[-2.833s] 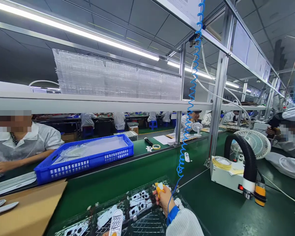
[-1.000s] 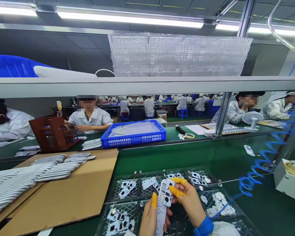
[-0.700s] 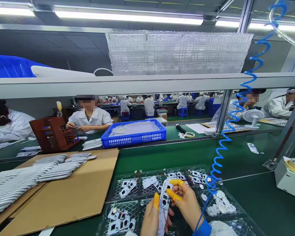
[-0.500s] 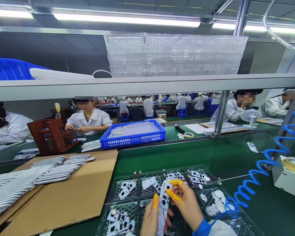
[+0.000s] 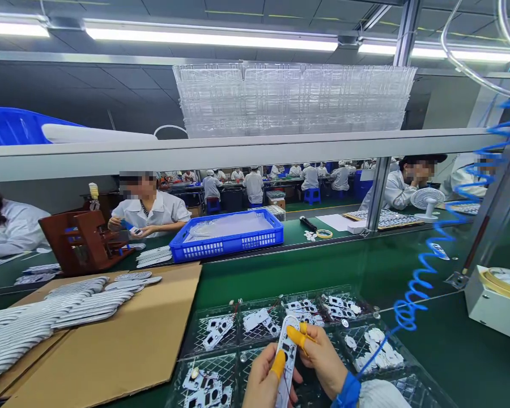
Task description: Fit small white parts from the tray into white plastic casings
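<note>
A long white plastic housing [image 5: 284, 386] with a rounded top, dark cut-outs and a thin red wire stands tilted between my hands. My left hand [image 5: 261, 377] wraps its lower part, with the yellow-covered thumb against its face. Higher up, my right hand [image 5: 325, 360] pinches the housing near its top with yellow-covered fingers. A blue strap [image 5: 347, 391] circles my right wrist. Below and around both hands lies a clear compartment tray [image 5: 238, 362], holding white perforated panels [image 5: 208, 391] and round white pieces [image 5: 378, 345].
Brown cardboard [image 5: 153, 334] at left bears rows of white housings [image 5: 38, 309]. A blue crate [image 5: 225, 243] stands beyond the green bench [image 5: 314, 272]. A coiled blue cord [image 5: 420, 283] hangs at right, near a grey box [image 5: 493, 311]. A co-worker [image 5: 153, 209] sits opposite.
My left thumb has moved up the housing's face, and my right thumb presses nearer its top. The blue cord has swung up and stretched. The co-worker opposite now holds a small piece out.
</note>
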`<state>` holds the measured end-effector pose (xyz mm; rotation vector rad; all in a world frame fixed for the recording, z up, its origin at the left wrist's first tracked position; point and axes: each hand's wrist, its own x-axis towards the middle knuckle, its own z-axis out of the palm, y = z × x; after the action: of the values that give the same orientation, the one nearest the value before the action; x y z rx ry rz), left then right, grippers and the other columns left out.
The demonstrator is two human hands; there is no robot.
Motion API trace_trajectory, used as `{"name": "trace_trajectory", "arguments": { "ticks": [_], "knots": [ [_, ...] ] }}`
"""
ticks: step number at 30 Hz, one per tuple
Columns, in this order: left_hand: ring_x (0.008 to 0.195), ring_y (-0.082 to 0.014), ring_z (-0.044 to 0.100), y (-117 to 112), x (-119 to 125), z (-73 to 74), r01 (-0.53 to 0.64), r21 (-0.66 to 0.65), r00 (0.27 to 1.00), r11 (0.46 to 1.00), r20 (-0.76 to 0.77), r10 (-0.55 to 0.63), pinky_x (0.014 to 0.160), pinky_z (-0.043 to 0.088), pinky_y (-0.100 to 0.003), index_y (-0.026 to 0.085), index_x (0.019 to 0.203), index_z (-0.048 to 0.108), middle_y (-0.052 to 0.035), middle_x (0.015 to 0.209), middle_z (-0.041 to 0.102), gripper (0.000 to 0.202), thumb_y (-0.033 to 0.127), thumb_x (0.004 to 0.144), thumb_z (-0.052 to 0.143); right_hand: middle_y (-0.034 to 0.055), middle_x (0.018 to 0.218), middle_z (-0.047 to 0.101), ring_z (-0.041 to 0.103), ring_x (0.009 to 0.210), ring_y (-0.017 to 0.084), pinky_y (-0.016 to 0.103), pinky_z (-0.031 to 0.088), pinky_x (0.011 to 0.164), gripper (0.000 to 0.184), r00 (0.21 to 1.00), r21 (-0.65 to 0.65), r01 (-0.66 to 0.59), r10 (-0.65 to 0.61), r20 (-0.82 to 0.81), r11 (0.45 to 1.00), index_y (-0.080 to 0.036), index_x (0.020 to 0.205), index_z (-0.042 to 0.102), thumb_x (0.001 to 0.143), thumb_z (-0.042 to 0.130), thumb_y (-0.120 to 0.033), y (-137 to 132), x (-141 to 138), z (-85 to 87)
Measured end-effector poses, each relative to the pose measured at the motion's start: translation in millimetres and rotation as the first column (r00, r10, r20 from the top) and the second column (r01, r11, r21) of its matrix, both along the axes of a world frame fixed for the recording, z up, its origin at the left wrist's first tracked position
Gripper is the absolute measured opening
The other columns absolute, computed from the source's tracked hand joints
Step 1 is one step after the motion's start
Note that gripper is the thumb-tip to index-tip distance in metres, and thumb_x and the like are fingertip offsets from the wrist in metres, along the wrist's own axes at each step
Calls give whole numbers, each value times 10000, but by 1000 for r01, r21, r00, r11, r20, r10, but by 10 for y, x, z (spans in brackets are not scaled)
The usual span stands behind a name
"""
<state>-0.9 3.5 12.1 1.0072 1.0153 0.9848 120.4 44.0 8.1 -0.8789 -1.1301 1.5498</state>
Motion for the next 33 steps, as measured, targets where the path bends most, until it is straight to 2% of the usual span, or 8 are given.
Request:
{"name": "trace_trajectory", "arguments": {
  "ticks": [5,9,12,15,22,26,29,33],
  "knots": [
    [420,-106,530,-3,28,-30,-17,-67,999,998,36,20,406,392,-212,183,827,490,-17,637,652,464,563,584,597,-101,424,288,145,368,26,203,73,362,368,999,15,-47,47,4,999,-153,629,476,692,600,-494,-1,14,22],
    [543,-115,552,51,-46,-48,-236,25,961,971,156,229,492,392,-207,171,786,548,-31,702,667,408,500,568,650,-66,531,427,302,403,44,174,226,368,352,990,115,-65,50,133,991,-170,753,481,729,546,-515,-33,-67,-73],
    [585,-117,545,78,-130,-14,-411,31,889,911,237,392,534,395,-214,169,875,558,-46,828,671,419,493,616,615,-40,619,506,394,448,55,171,296,395,256,930,235,-215,125,345,948,-169,765,510,691,636,-378,-104,-119,-119],
    [520,-80,478,69,-185,17,-392,23,906,920,184,382,503,369,-209,166,971,539,-50,926,654,420,481,695,534,-61,464,483,407,366,64,166,299,348,174,856,155,-315,210,473,936,-163,665,518,668,637,-289,-140,-135,-124],
    [701,-139,558,107,-181,-118,-422,39,906,906,22,422,577,390,-230,161,1028,466,-70,892,654,386,284,666,519,-74,380,466,325,268,32,136,210,268,347,991,-77,-17,27,128,997,-162,629,477,647,626,-475,71,-54,-219],
    [598,-120,551,123,-171,-124,-370,36,929,928,-13,371,560,382,-244,156,986,442,-87,867,654,368,288,652,519,22,758,654,534,480,71,170,417,414,425,992,-125,124,-123,20,984,-173,829,501,617,634,-516,162,19,-261],
    [581,-107,544,109,-182,-73,-319,48,946,946,-43,321,570,382,-245,155,956,438,-77,845,643,310,288,682,495,92,1063,613,609,685,142,242,484,540,593,982,-192,151,-169,-82,970,-187,1051,453,586,679,-478,163,34,-246],
    [594,-98,539,59,-159,0,-236,74,966,969,-91,243,587,387,-243,161,938,432,-58,841,615,253,281,717,466,94,958,658,554,566,99,213,427,482,470,999,-158,47,-49,-10,986,-159,988,538,614,669,-411,137,33,-226]
  ]
}}
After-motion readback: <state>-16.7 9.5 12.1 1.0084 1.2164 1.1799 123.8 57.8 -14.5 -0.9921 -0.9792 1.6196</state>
